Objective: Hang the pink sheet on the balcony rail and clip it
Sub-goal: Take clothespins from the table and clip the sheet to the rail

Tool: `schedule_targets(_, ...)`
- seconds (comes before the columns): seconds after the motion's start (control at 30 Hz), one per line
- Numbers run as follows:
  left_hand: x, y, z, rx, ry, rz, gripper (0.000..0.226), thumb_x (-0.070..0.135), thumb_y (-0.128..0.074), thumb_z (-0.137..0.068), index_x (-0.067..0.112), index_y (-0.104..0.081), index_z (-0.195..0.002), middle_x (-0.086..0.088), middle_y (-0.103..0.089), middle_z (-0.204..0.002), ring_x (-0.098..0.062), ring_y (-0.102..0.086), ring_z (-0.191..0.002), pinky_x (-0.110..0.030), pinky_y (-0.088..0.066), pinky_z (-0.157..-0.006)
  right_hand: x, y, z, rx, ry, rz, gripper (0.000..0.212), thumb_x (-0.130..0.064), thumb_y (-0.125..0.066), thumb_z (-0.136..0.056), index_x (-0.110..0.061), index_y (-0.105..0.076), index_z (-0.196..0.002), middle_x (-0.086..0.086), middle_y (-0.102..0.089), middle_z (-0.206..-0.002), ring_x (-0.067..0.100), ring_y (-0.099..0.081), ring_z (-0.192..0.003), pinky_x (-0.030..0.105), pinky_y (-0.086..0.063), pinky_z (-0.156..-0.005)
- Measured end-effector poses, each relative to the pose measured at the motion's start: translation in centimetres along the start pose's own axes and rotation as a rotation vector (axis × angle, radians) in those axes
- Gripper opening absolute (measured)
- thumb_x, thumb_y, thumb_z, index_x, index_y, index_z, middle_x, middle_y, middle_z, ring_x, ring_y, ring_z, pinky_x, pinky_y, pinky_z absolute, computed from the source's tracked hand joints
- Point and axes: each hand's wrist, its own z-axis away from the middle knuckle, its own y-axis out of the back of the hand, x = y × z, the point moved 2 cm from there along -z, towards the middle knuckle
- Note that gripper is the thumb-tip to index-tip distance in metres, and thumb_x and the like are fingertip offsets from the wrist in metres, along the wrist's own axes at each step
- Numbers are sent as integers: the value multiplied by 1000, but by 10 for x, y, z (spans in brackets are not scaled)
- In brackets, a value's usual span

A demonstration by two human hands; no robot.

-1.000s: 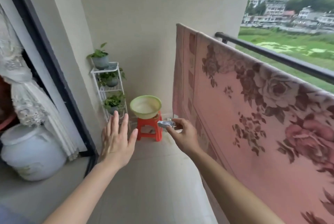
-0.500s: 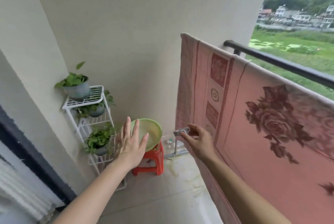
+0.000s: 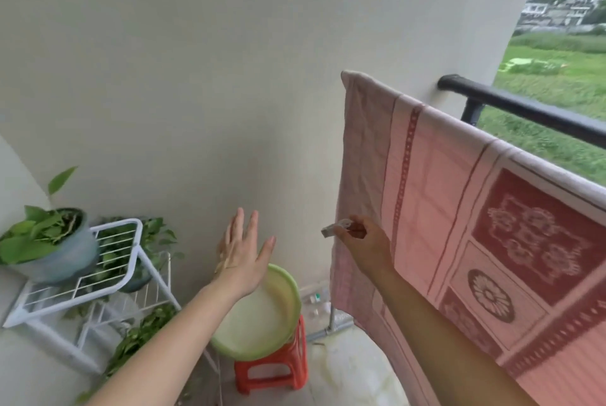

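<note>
Pink sheet [image 3: 442, 209], just one, is hanging draped over a rail beside the black balcony rail [image 3: 524, 107], its edge falling toward the floor. One right hand [image 3: 364, 241] is pinching a single small clip [image 3: 337, 228] just beside that edge, while one left hand [image 3: 244, 251] is hovering spread and empty above one green basin [image 3: 262, 317] sitting on one red stool [image 3: 272, 369].

A pale green basin [image 3: 259, 314] sits on a red plastic stool [image 3: 272, 369] near a plain cream wall [image 3: 196, 61]. To the left, a white wire plant stand [image 3: 108, 261] holds leafy potted plants, one in a grey pot [image 3: 62, 251] on top. Beyond the balcony lie green fields [image 3: 554, 77] and distant buildings [image 3: 557, 9].
</note>
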Motion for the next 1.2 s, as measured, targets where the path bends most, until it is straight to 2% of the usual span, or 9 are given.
schedule_targets(0.1, -26, -13, -54, -102, 8, 41, 75, 57, -34, -97, 30, 5, -154, 0, 19, -161, -24, 10, -149, -45, -5, -118, 1, -30, -46, -75, -45, 52, 16, -24, -77, -83, -16, -75, -96, -6, -76, -93, 9, -69, -92, 24, -52, -87)
schedule_targets(0.23, -58, -51, -126, -284, -15, 59, 94, 56, -47, -93, 25, 18, -152, -4, 24, -159, -24, 16, -148, -45, -4, -121, 23, -58, -100, -29, -101, 77, 12, -24, -78, -84, -24, -71, -93, -15, -71, -85, -4, -64, -81, 8, -48, -76)
schedule_targets(0.67, -50, -193, -278, -850, -257, 231, 110, 44, -67, -84, 27, 18, -152, -1, 0, -163, -21, -4, -149, -40, -15, -119, 106, -77, -148, 261, -463, 218, 24, -32, -70, -90, -27, -68, -113, -12, -70, -105, 5, -65, -98, 20, -47, -78)
schedule_targets(0.87, -28, -271, -308, -1053, -265, 233, 119, 34, -80, -76, 21, 9, -155, -5, 6, -162, -25, -1, -149, -41, -14, -120, 138, -84, -142, 309, -544, 239, 28, -33, -69, -90, -37, -62, -117, -19, -67, -104, -8, -62, -90, 11, -48, -72)
schedule_targets(1.0, 3, -309, -326, -1165, -233, 424, 126, 25, -85, -71, 34, 11, -153, -1, 18, -161, -20, 4, -149, -39, -12, -120, 152, -87, -136, 267, -581, 269, 34, -32, -72, -89, -37, -60, -120, -18, -67, -105, -9, -62, -88, 5, -46, -71)
schedule_targets(1.03, 14, -316, -332, -1202, -262, 470, 124, 22, -85, -71, 35, 7, -154, 1, 13, -162, -17, 0, -149, -34, -14, -119, 155, -87, -136, 271, -592, 261, 34, -31, -73, -88, -37, -61, -120, -17, -67, -105, -8, -63, -88, 6, -47, -71)
schedule_targets(1.1, 36, -327, -342, -1273, -366, 556, 92, 10, -82, -73, 23, -30, -148, 0, -32, -152, -16, -31, -139, -18, -32, -108, 160, -86, -136, 267, -613, 250, 35, -30, -73, -88, -36, -62, -120, -14, -67, -104, -7, -64, -88, 7, -48, -71)
schedule_targets(1.13, 46, -330, -345, -1295, -418, 558, 61, 4, -79, -74, 19, -52, -127, 1, -55, -129, -16, -49, -121, -8, -42, -90, 162, -85, -136, 262, -618, 251, 35, -28, -73, -88, -35, -62, -120, -12, -67, -104, -7, -64, -87, 7, -48, -70)
schedule_targets(1.2, 56, -332, -349, -1282, -500, 481, 26, 6, -78, -75, 22, -63, -88, 4, -65, -89, -16, -60, -87, -3, -40, -58, 164, -83, -138, 249, -630, 254, 35, -25, -74, -87, -33, -63, -119, -10, -67, -102, -6, -64, -85, 5, -46, -69)
